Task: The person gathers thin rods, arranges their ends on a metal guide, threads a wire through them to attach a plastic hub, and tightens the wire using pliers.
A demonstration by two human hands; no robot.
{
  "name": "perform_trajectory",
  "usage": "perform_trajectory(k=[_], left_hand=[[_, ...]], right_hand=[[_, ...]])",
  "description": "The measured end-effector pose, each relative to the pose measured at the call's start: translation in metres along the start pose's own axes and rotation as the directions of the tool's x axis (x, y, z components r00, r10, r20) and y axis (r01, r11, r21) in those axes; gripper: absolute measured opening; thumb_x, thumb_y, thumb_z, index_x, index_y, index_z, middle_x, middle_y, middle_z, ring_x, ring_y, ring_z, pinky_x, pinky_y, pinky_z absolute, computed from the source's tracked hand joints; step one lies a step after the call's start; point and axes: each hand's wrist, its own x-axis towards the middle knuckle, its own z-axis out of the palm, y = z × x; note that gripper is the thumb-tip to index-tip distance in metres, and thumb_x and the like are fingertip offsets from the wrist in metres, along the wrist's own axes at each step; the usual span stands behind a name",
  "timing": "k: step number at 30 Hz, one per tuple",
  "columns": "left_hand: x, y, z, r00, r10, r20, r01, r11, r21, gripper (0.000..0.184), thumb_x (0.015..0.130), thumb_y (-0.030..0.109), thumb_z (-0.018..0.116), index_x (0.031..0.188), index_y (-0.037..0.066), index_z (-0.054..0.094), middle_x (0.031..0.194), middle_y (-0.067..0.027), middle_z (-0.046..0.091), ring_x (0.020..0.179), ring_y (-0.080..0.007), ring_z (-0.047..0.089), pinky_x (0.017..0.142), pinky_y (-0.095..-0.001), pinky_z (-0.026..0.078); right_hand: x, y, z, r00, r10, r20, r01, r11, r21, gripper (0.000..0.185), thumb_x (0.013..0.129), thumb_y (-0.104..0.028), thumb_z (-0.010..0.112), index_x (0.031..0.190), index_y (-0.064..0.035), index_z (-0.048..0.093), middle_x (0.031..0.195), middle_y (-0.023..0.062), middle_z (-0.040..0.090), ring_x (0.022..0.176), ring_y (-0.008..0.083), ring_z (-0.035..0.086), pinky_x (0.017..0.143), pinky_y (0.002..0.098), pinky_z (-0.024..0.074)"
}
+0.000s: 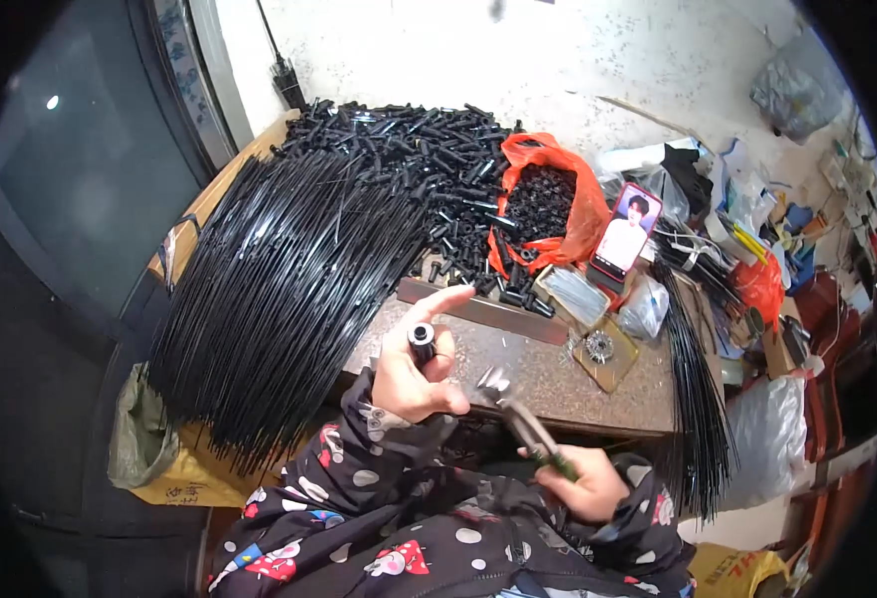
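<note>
This was a workshop. Black rods and heaped tubular fittings lay left of a red plastic bag.

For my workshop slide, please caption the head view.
Left hand holding a dark tubular part, right hand gripping a tool, near long black rods.

In my left hand I hold a short black tube, its pale-ringed end tilted up toward me. My right hand grips a tool, green-handled, its blurred metal head just apart from the tube.
</note>
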Motion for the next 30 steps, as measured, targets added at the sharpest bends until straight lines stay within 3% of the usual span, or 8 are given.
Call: perform_trajectory(k=[3, 6, 12, 16, 18, 23, 26, 30], left_hand=[[-0.003, -0.006, 0.012, 0.996, -0.051, 0.079, 0.02, 0.934, 0.356, 0.052, 0.052, 0.014, 0.081, 0.098, 0.004, 0.058, 0.054, 0.0098, 0.037, 0.048, -0.0004, 0.03, 0.043, -0.017, 0.023], [-0.004, 0.003, 0.016, 0.993, -0.107, 0.041, 0.092, 0.957, 0.274, 0.035, 0.061, 0.02, 0.077, 0.084, 0.001, 0.059, 0.051, 0.0068, 0.044, 0.048, -0.0005, 0.035, 0.043, -0.0175, 0.027], [-0.01, 0.004, 0.02, 0.997, -0.074, 0.015, 0.064, 0.936, 0.347, 0.033, 0.064, 0.025, 0.075, 0.08, 0.001, 0.058, 0.05, 0.0036, 0.047, 0.046, -0.0013, 0.038, 0.04, -0.0182, 0.029], [-0.014, -0.001, 0.019, 0.999, -0.032, -0.011, 0.034, 0.886, 0.462, 0.028, 0.068, 0.024, 0.071, 0.078, 0.001, 0.057, 0.049, 0.0024, 0.047, 0.046, -0.002, 0.04, 0.041, -0.0196, 0.033], [-0.019, -0.014, 0.017, 0.998, -0.033, -0.049, 0.051, 0.895, 0.443, 0.028, 0.07, 0.024, 0.069, 0.076, 0.0, 0.056, 0.049, 0.0023, 0.046, 0.047, -0.0028, 0.04, 0.043, -0.0198, 0.034], [-0.024, -0.026, 0.014, 0.999, -0.014, -0.037, 0.031, 0.858, 0.512, 0.03, 0.071, 0.027, 0.068, 0.078, 0.0, 0.055, 0.052, 0.0017, 0.047, 0.048, -0.0031, 0.04, 0.044, -0.0196, 0.034], [-0.022, -0.025, 0.013, 0.999, -0.035, -0.005, 0.034, 0.893, 0.449, 0.029, 0.071, 0.024, 0.068, 0.08, 0.0, 0.054, 0.053, 0.0021, 0.047, 0.049, -0.0025, 0.04, 0.045, -0.019, 0.034], [-0.016, -0.002, 0.02, 0.997, -0.07, -0.01, 0.069, 0.933, 0.354, 0.025, 0.07, 0.017, 0.069, 0.081, 0.001, 0.054, 0.056, 0.0027, 0.049, 0.052, -0.0018, 0.042, 0.046, -0.0181, 0.035]], right_hand=[[0.008, -0.009, 0.008, 0.99, -0.142, -0.016, 0.141, 0.987, -0.081, 0.02, 0.079, -0.005, 0.053, 0.098, 0.0015, 0.051, 0.075, 0.0059, 0.05, 0.063, 0.008, 0.047, 0.056, 0.0241, 0.0397], [0.011, 0.007, 0.005, 0.961, -0.276, 0.01, 0.276, 0.961, 0.012, 0.035, 0.082, -0.005, 0.049, 0.117, -0.0033, 0.045, 0.087, 0.0091, 0.056, 0.074, 0.0144, 0.055, 0.067, 0.026, 0.0422], [0.004, -0.01, -0.007, 0.858, 0.092, 0.506, -0.459, 0.581, 0.672, 0.052, 0.087, -0.01, 0.044, 0.133, -0.0052, 0.021, 0.098, 0.0109, 0.055, 0.075, 0.0144, 0.054, 0.071, 0.028, 0.0425], [0.002, -0.017, -0.021, 0.841, 0.28, 0.463, -0.454, 0.831, 0.323, 0.045, 0.088, -0.014, 0.042, 0.13, -0.0082, 0.027, 0.079, 0.0059, 0.055, 0.062, 0.0112, 0.051, 0.059, 0.0252, 0.0425], [0.003, -0.029, -0.024, 0.954, 0.151, 0.258, -0.103, 0.976, -0.191, 0.03, 0.085, -0.013, 0.047, 0.112, -0.0038, 0.041, 0.063, 0.0075, 0.053, 0.054, 0.0162, 0.052, 0.053, 0.0278, 0.0425], [-0.003, -0.029, -0.02, 0.988, 0.144, 0.048, -0.094, 0.83, -0.55, 0.033, 0.077, -0.01, 0.054, 0.108, -0.0065, 0.045, 0.07, 0.016, 0.057, 0.067, 0.0349, 0.058, 0.057, 0.0377, 0.0449], [-0.008, -0.016, -0.009, 0.998, 0.066, -0.014, -0.064, 0.865, -0.497, 0.035, 0.074, -0.007, 0.054, 0.108, -0.0079, 0.046, 0.072, 0.0162, 0.058, 0.069, 0.0326, 0.059, 0.058, 0.0381, 0.0459], [0.0, -0.018, 0.004, 0.987, 0.064, 0.146, -0.084, 0.987, 0.139, 0.048, 0.078, -0.002, 0.05, 0.124, -0.0039, 0.036, 0.081, 0.0158, 0.057, 0.067, 0.0253, 0.059, 0.063, 0.0272, 0.0452]])
